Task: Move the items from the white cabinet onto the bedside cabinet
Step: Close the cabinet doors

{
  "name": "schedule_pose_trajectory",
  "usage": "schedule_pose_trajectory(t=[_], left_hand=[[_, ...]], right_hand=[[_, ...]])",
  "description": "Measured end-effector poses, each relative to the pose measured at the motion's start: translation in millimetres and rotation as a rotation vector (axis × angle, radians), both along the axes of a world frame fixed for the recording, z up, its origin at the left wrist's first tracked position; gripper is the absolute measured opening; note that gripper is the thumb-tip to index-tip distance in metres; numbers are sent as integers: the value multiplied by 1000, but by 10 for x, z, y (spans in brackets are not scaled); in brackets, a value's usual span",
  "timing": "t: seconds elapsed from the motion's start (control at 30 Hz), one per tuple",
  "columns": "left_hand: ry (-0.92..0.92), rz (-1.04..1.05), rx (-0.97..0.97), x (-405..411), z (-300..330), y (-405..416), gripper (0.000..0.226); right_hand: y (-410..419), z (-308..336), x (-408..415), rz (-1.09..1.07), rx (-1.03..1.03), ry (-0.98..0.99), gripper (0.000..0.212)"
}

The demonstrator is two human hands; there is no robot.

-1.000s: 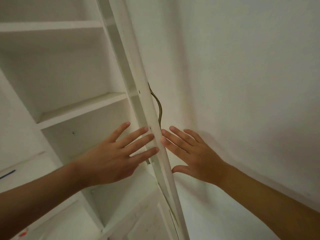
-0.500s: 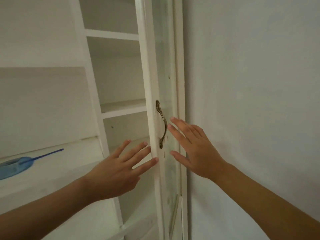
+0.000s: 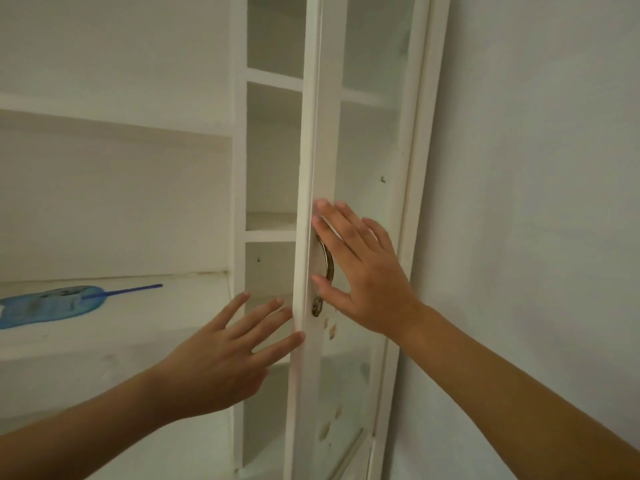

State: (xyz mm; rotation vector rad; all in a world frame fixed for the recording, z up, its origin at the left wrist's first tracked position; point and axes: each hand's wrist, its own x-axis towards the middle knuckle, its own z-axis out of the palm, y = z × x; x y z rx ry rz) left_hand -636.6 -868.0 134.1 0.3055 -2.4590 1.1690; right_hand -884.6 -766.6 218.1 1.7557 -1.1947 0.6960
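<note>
Flanking the glass door (image 3: 308,202) of the white cabinet (image 3: 239,168), the right hand (image 3: 363,278) lies flat over its metal handle (image 3: 327,268), fingers straight and spread, while the left hand (image 3: 221,355) touches the door's edge with splayed fingers; a blue item (image 3: 48,306) rests on a shelf (image 3: 104,334) left of the door.

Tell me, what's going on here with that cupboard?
A person is handling the glass door of a white cabinet. The right hand lies flat over the metal handle; the left hand touches the door's edge with straight fingers. A blue swatter-like item lies on a shelf to the left.
</note>
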Motion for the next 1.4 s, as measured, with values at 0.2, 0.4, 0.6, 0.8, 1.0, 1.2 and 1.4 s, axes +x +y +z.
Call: schedule_pose_trajectory(t=[0.2,0.4,0.6,0.8,1.0,1.2,1.4], left_hand=[[109,110,51,71,-195,-44,74],[14,151,20,176,-286,-334,70],[-51,53,-72,307,-142,-754,70],[-54,-16,-95,273,-138,-1178,63],[-30,-54,-41,261,-174,-1630,64],[21,-170,-48,235,-235,-1896,61],[43,-270,-66,201,-247,-2098,54]], right_hand=[[-397,18,89,109,8,-34,76],[-797,-2,211,167,-33,-62,79],[-1030,32,255,145,-27,-27,75],[-1315,9,343,88,-5,-43,75],[-1634,17,454,37,-11,-52,76],[-1761,14,470,17,-36,-44,75],[-1850,19,441,4,-60,-10,75]])
